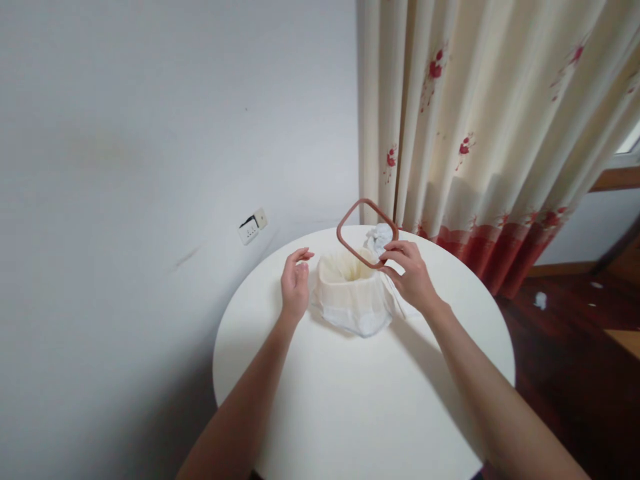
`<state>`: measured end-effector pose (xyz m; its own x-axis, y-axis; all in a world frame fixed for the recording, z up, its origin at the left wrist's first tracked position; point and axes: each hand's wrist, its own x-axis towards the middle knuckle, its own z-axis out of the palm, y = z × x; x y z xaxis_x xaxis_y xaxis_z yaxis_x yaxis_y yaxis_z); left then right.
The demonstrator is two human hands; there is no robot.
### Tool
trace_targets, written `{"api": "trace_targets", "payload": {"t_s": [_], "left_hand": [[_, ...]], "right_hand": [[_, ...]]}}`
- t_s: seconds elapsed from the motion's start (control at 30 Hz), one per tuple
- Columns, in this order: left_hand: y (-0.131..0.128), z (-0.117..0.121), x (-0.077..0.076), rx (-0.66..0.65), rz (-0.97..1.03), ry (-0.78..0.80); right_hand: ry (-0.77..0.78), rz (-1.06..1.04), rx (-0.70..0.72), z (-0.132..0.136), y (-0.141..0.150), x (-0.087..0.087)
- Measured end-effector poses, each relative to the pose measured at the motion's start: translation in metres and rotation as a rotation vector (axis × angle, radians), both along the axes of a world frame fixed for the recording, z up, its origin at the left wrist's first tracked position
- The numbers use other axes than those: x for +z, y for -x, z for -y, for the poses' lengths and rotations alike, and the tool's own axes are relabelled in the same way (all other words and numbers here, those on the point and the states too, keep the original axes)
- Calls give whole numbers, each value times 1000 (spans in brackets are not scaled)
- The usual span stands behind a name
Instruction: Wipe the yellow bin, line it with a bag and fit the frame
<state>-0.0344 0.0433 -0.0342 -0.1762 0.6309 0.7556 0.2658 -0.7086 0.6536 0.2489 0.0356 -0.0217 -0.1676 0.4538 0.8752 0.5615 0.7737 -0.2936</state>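
Observation:
A small cream bin (345,283) lined with a white plastic bag (365,320) stands on the round white table (360,407). My right hand (411,275) grips a reddish-brown rounded square ring (350,244) by its near right edge and holds it tilted above the bin's mouth. My left hand (295,283) hovers just left of the bin with fingers loosely curled, holding nothing. A crumpled white wad of bag or tissue (379,238) lies behind the bin, seen through the ring.
A plain wall with a loose socket (253,227) rises behind the table. Cream curtains with red flowers (480,133) hang at the right. Dark wooden floor (575,347) with small white scraps lies to the right.

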Motion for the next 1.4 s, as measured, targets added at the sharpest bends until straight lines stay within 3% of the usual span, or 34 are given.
{"api": "trace_targets", "payload": {"t_s": [0.17,0.4,0.73,0.83,0.9,1.0,1.13,1.23,1.4], "left_hand": [[-9,9,6,-64,-34,0],[-14,20,10,-79,-89,-38],[-50,61,37,-55,160,50],[-45,57,37,-73,241,77],[-39,52,37,-119,271,81],[-35,50,37,-254,187,115],[-37,56,36,-389,32,225],[-36,58,34,-462,-82,330],[-27,50,33,-547,-24,297]], "right_hand": [[47,90,128,14,3,11],[51,112,154,18,5,13],[-6,126,184,32,27,17],[-23,49,198,40,27,22],[-28,-129,142,42,25,25],[89,-368,122,41,23,25],[379,-427,373,43,26,21],[493,-440,481,48,30,22],[524,-579,330,48,36,27]]}}
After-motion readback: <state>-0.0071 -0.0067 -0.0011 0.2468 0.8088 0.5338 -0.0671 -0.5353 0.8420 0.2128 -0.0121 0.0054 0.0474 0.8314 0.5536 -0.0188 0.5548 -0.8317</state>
